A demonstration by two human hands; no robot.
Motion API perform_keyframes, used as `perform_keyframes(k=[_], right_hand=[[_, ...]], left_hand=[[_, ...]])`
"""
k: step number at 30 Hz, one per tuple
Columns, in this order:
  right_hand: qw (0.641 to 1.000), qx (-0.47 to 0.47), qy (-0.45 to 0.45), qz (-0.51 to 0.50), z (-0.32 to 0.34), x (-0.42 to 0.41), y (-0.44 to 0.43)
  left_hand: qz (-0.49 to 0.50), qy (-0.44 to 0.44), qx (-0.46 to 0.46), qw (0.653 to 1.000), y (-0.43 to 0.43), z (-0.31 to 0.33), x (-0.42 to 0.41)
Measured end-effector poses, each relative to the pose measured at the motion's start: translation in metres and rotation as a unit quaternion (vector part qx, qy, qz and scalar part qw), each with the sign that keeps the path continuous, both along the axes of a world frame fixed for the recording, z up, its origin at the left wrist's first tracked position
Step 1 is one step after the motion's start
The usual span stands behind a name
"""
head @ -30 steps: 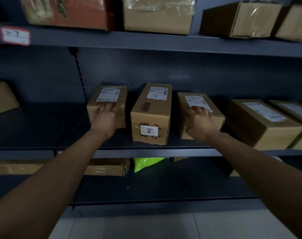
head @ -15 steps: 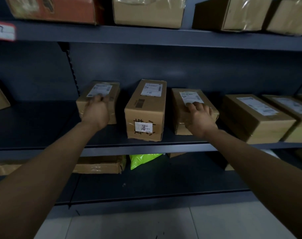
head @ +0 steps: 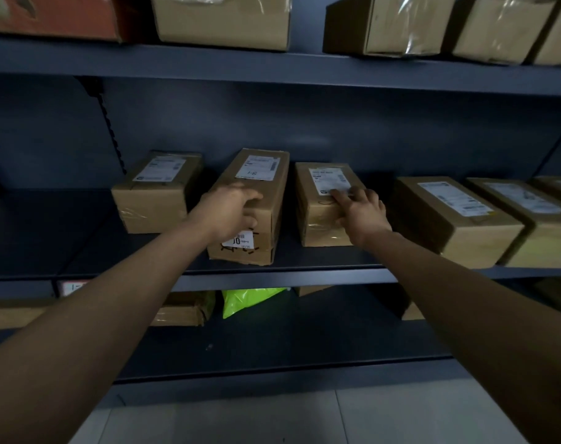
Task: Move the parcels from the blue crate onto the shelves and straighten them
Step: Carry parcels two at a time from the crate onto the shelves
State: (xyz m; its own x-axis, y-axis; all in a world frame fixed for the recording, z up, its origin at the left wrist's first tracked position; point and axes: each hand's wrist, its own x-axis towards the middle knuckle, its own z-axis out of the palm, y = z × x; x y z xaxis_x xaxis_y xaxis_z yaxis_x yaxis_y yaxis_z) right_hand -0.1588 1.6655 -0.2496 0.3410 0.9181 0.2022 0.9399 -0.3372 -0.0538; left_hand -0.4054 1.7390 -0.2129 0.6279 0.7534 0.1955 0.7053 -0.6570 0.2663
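Observation:
On the middle shelf (head: 272,278) stand three taped cardboard parcels with white labels. My left hand (head: 229,213) grips the front top edge of the middle parcel (head: 263,184), fingers over the top and thumb on the front face. My right hand (head: 361,209) rests on the right parcel (head: 317,219), fingers spread straight across its top near the label. The left parcel (head: 154,193) stands untouched beside them. The blue crate is out of view.
More labelled parcels (head: 449,213) line the same shelf to the right. The upper shelf (head: 304,72) carries several wrapped boxes. Below lie a flat box (head: 183,310) and a lime-green bag (head: 247,299). The middle shelf's left part holds nothing but a box corner at the edge.
My left hand left the left parcel and moved right onto the middle parcel. My right hand stayed on the right parcel, fingers now spread further along its top.

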Motion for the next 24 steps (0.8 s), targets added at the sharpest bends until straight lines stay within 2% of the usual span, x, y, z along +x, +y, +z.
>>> perform_keyframes(k=[11, 14, 16, 18, 20, 24], right_hand=[[0.999, -0.005, -0.018, -0.031, 0.0, 0.003, 0.032], [0.995, 0.049, -0.087, -0.024, -0.002, -0.01, 0.032], [0.986, 0.122, -0.11, 0.038, 0.0, -0.025, 0.035], [0.982, 0.144, -0.052, 0.106, 0.004, -0.042, 0.041], [0.982, 0.113, 0.015, 0.147, 0.008, -0.055, 0.049], [0.981, 0.073, 0.089, 0.159, 0.008, -0.063, 0.058]], left_hand=[[0.03, 0.032, 0.085, 0.995, -0.009, -0.007, 0.013], [0.034, 0.046, 0.095, 0.994, -0.013, -0.006, 0.015], [0.035, 0.051, 0.098, 0.993, -0.015, -0.006, 0.015], [0.036, 0.057, 0.106, 0.992, -0.018, -0.005, 0.015], [0.038, 0.062, 0.11, 0.991, -0.02, -0.004, 0.016], [0.026, 0.061, 0.109, 0.992, -0.02, -0.004, 0.01]])
